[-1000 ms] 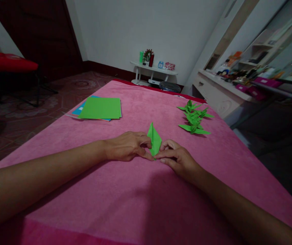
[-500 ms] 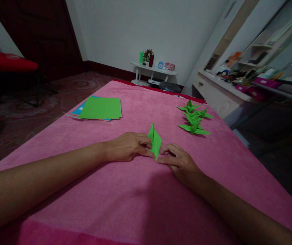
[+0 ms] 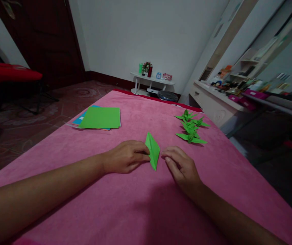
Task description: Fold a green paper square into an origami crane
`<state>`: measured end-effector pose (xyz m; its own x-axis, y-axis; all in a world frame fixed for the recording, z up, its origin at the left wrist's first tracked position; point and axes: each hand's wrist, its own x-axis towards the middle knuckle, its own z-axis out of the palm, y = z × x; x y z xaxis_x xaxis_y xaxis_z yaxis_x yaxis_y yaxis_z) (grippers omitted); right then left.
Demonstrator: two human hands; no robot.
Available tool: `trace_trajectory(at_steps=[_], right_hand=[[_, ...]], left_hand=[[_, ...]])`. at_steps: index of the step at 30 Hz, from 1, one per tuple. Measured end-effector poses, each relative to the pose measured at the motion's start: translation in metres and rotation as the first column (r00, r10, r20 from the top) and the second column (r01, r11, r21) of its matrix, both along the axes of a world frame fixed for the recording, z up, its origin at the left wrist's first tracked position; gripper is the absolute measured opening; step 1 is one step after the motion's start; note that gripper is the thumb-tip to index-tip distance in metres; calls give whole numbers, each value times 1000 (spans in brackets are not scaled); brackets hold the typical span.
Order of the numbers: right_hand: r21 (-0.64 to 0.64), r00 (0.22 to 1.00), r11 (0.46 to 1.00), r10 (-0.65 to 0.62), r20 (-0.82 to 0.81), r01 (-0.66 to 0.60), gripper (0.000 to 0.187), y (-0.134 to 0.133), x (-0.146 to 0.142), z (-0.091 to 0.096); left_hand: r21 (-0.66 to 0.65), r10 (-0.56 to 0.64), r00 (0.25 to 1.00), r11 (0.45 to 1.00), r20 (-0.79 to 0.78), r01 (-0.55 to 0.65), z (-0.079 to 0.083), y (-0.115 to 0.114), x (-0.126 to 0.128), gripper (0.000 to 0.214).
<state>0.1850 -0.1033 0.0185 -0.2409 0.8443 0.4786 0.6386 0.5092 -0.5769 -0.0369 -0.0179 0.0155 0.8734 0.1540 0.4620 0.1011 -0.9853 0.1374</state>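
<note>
A folded green origami paper (image 3: 154,151), shaped like a narrow diamond with a crease down its middle, lies on the pink cloth (image 3: 105,207). At its left edge, my left hand (image 3: 128,156) pinches it between thumb and fingers. Just right of the paper, my right hand (image 3: 181,166) rests with nothing in it, fingers loosely bent and the thumb a little apart; a small gap separates it from the paper. Beyond that hand sits a group of several folded green paper cranes (image 3: 190,127).
Toward the left on the cloth is a stack of paper sheets (image 3: 101,117), green on top with blue beneath. A low white table (image 3: 152,79) with small objects stands by the far wall. A cluttered dresser (image 3: 217,98) is at right, a red chair (image 3: 10,73) at left.
My right hand has let go of the paper's near tip and drawn slightly away to the right. The paper's crease now lies flatter. The whole view has tilted up a little.
</note>
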Motion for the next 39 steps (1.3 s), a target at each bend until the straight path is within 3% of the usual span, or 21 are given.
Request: trace_trajectory(at_steps=[9,15,20,24,28,31,33,34,36,39], right_hand=[[-19,980,1000,24,199,-20,24,9,-5,-12],[-36,970,999,-1,243,10,27,10,-7,-14],[-104,958,994,-6,287,38,37,20,-4,-4],[-153,940,988,34,341,20,45,28,-2,10],[-141,955,990,12,296,31,43,32,-2,6],[-121,985,990,-52,167,72,29,34,-3,-2],[-142,995,986,-86,51,93,15,37,-3,-1],[-159,994,983,-102,-41,95,13,39,-4,3],[-204,962,979,-78,-263,24,14,42,-8,15],[-300,828,944,-58,-558,-136,19,44,-14,35]], left_hand=[[-15,94,995,995,23,-94,-7,2,2,23],[-177,89,996,980,-11,-89,-8,1,2,26],[-275,148,989,951,-9,-145,-1,6,6,36],[-252,94,992,961,-82,-112,13,15,13,37],[-193,54,991,978,-123,-77,18,18,17,26],[-228,118,991,965,-65,-130,16,20,19,20],[-389,171,985,909,30,-146,20,22,23,18],[-503,198,976,855,93,-125,23,23,26,16],[-729,272,936,684,221,-27,34,24,32,15],[-907,407,870,409,279,100,48,23,38,34]])
